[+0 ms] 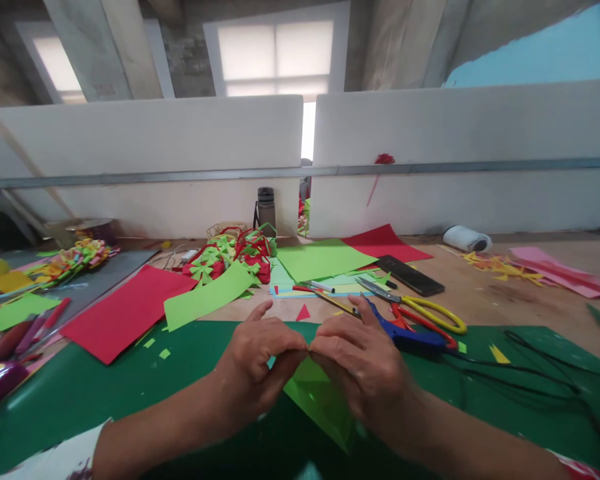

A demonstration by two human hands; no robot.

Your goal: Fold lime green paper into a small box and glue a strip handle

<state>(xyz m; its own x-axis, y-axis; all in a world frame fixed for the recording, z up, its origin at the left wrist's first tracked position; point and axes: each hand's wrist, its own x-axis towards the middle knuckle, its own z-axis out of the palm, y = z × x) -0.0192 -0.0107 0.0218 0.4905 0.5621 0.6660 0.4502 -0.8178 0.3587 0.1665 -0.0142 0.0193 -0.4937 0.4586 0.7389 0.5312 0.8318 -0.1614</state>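
My left hand (pixel 263 363) and my right hand (pixel 360 367) meet fingertip to fingertip at the middle of the bench, above a dark green mat (pixel 180 373). Both pinch the upper edge of a light green paper sheet (pixel 323 403), which hangs down below them at a slant. The fingers hide much of that edge, so any fold there cannot be made out. Just right of my right hand lies a blue glue gun (pixel 410 337) with a dark cord. Past it are scissors with yellow handles (pixel 437 313).
Red paper (pixel 130 310) and green paper (pixel 210 297) lie to the left. Behind are red and green paper pieces (pixel 230 257), a bottle (pixel 266 210), more green paper (pixel 323 260) and a phone (pixel 411 275). Pink paper (pixel 563 272) is at right. White panels (pixel 455 133) close off the back.
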